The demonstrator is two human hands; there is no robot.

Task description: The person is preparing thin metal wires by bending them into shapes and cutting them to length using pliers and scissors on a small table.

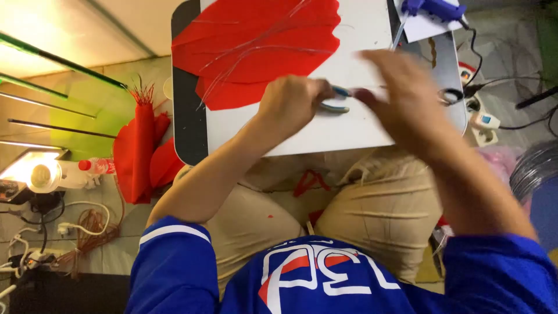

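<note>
The pliers, with blue-green handles, lie just above the middle of the frame, over the white board, and the left hand is clenched round them, handles poking out toward the right. The right hand sits just beside the handles, blurred by motion, fingers bunched toward the tool; whether it pinches anything I cannot tell, and a thin wire seems to run between the two hands, though it is too faint to be sure. The board rests on a dark mat over the person's knees in tan trousers. On the board, upper middle of the frame, lie red petals with fine wires across them. At the top right a blue glue gun rests on a sheet of paper, its cable trailing down the right side, and scissors lie at the board's right edge. Left of centre on the floor stands a bundle of red cloth beside a bottle with a red cap, and a power strip lies on the floor at the right. Blue sleeves fill the bottom of the frame.
</note>
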